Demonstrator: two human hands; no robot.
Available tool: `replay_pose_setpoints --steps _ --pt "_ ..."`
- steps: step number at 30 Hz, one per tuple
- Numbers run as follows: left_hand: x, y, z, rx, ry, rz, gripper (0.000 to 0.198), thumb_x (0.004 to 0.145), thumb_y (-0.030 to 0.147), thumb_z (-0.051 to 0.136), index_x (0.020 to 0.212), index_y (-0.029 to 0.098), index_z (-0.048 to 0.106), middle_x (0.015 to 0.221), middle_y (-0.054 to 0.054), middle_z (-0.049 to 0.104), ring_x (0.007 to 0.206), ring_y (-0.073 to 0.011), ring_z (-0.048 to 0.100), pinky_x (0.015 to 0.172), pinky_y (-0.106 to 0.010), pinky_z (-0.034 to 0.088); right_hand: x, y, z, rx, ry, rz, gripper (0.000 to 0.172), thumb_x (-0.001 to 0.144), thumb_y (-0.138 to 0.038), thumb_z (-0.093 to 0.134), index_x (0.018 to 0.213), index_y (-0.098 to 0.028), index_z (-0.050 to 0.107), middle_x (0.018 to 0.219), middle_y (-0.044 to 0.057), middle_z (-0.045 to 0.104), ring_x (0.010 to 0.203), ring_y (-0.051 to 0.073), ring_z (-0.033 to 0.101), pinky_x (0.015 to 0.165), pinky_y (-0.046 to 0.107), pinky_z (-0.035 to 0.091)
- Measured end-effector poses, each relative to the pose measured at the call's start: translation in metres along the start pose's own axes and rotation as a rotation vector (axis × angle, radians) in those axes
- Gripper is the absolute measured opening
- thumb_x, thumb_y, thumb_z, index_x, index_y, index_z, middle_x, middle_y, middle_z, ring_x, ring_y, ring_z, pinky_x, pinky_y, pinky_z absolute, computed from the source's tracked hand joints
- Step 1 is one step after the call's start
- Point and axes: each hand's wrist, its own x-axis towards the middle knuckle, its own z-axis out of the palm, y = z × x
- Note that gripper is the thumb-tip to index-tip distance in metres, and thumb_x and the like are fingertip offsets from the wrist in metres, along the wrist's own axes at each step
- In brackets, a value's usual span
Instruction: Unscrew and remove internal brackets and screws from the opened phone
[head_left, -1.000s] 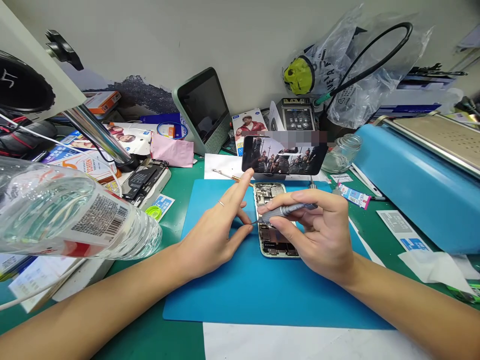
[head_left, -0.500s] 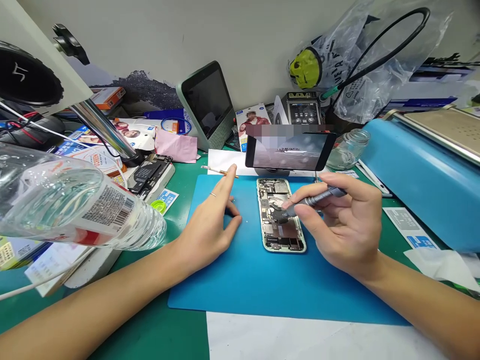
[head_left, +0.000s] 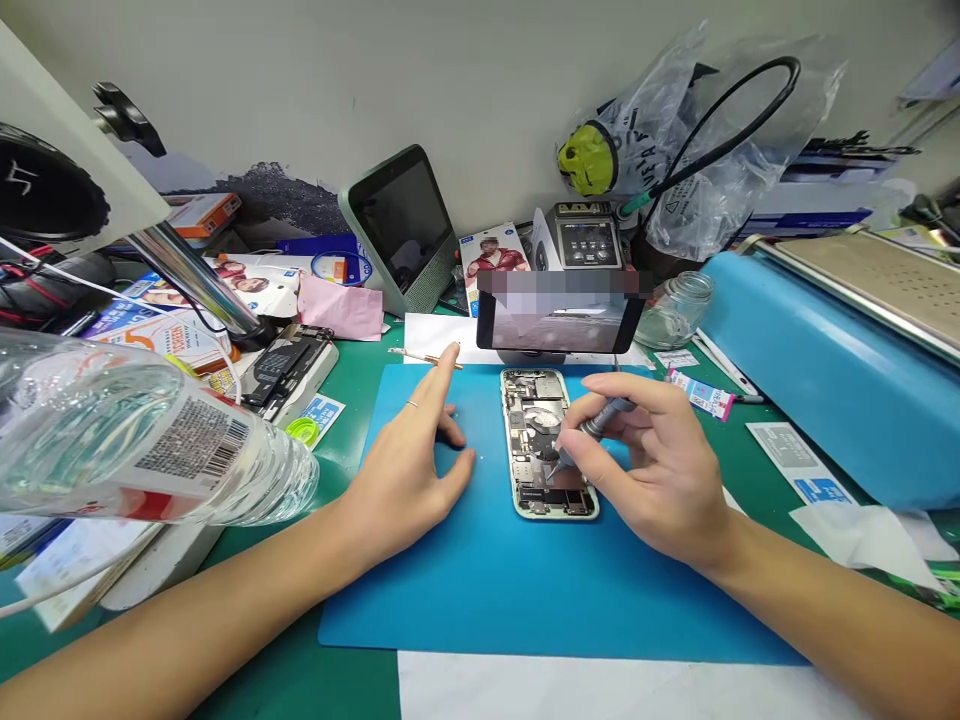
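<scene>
An opened phone point(head_left: 541, 440) with its circuit boards showing lies face up on a blue work mat point(head_left: 525, 570). My right hand point(head_left: 652, 470) grips a grey screwdriver point(head_left: 600, 422), whose tip points down into the phone's lower middle. My left hand point(head_left: 412, 460) rests flat on the mat just left of the phone, fingers spread, a ring on one finger, holding nothing. A second phone point(head_left: 559, 322) stands sideways behind the mat with its screen lit.
A clear water bottle point(head_left: 142, 440) lies close at the left. Behind stand a smart display point(head_left: 397, 230), a small grey station point(head_left: 585, 235), a glass jar point(head_left: 679, 310) and plastic bags point(head_left: 720, 140). A blue machine point(head_left: 840, 350) fills the right. Another disassembled phone point(head_left: 289, 360) lies left.
My right hand brought the screwdriver tip down and back toward the phone's lower middle. My left hand drew away from the phone and settled flat on the mat.
</scene>
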Motion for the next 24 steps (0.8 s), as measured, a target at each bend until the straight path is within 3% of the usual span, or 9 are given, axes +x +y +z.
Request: replay_pose_setpoints --steps 7,10,14,18,21,24 --pt "0.0023 0.0016 0.0000 -0.032 0.026 0.001 0.084 0.094 0.014 0.053 0.163 0.025 0.009 0.083 0.001 0.063 0.089 -0.0215 0.062 0.104 -0.049 0.048 0.0004 -0.0005 0.0007 -0.003 0.002 0.015 0.044 0.092 -0.009 0.064 0.127 -0.031 0.050 0.093 0.000 0.061 0.077 0.015 0.067 0.064 0.029 0.066" --pt "0.0015 0.0021 0.0001 -0.023 0.057 -0.005 0.083 0.094 0.015 0.055 0.163 0.025 0.010 0.088 -0.001 0.064 0.087 -0.0209 0.062 0.104 -0.047 0.048 0.0013 -0.0014 0.0012 -0.014 -0.006 0.017 0.041 0.092 -0.010 0.065 0.125 -0.029 0.050 0.093 0.000 0.061 0.077 0.014 0.067 0.063 0.029 0.066" --pt "-0.0001 0.0038 0.0000 0.037 0.031 -0.024 0.091 0.090 0.018 0.060 0.163 0.027 0.007 0.101 -0.004 0.064 0.089 -0.0216 0.064 0.084 -0.037 0.056 0.0016 -0.0025 0.0018 -0.020 -0.019 0.027 0.042 0.091 -0.010 0.066 0.124 -0.030 0.051 0.092 0.000 0.061 0.077 0.014 0.066 0.065 0.029 0.066" --pt "0.0005 0.0066 -0.0006 0.094 0.033 -0.008 0.092 0.089 0.021 0.062 0.163 0.026 0.007 0.105 -0.006 0.064 0.085 -0.0207 0.062 0.068 -0.030 0.054 0.0011 -0.0032 0.0027 -0.007 -0.050 0.037 0.042 0.091 -0.010 0.066 0.124 -0.031 0.050 0.093 0.000 0.062 0.077 0.014 0.067 0.065 0.029 0.065" --pt "0.0021 0.0082 -0.0007 0.121 0.041 -0.003 0.092 0.089 0.023 0.063 0.163 0.026 0.008 0.124 -0.010 0.062 0.081 -0.0185 0.061 0.073 -0.032 0.054 0.0011 -0.0032 0.0037 0.006 -0.061 0.044 0.042 0.092 -0.010 0.065 0.124 -0.031 0.049 0.093 -0.001 0.062 0.076 0.013 0.067 0.065 0.027 0.065" --pt "0.0033 0.0082 0.0003 0.137 0.044 0.005 0.094 0.090 0.026 0.064 0.163 0.028 0.005 0.147 -0.014 0.050 0.092 -0.0213 0.063 0.084 -0.038 0.054 0.0011 -0.0028 0.0044 0.026 -0.079 0.061 0.042 0.092 -0.009 0.064 0.125 -0.032 0.049 0.093 -0.002 0.061 0.077 0.012 0.066 0.065 0.026 0.064"
